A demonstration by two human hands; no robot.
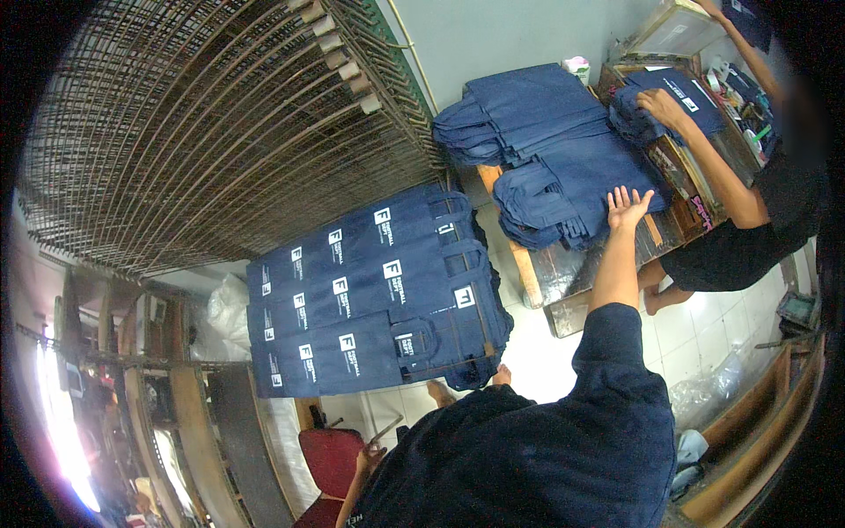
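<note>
My right hand (pixel 629 209) is stretched forward, palm up, fingers spread, with nothing in it. It hovers at the edge of a stack of navy cloth tote bags (pixel 585 176) whose handles fan toward the left. My left hand (pixel 371 456) hangs low beside a red chair (pixel 330 462); its fingers are too small and shaded to read. In front of me, several navy tote bags (pixel 365 304) with white prints lie in overlapping rows on a wire rack tray, their handles toward the right.
Raised wire rack trays (pixel 238 132) fill the upper left. Another navy stack (pixel 532 92) lies farther back on the wooden table (pixel 572 273). At right, a co-worker's hand (pixel 664 110) touches printed bags near a framed screen (pixel 673 31). Clear plastic (pixel 709 383) lies on the floor.
</note>
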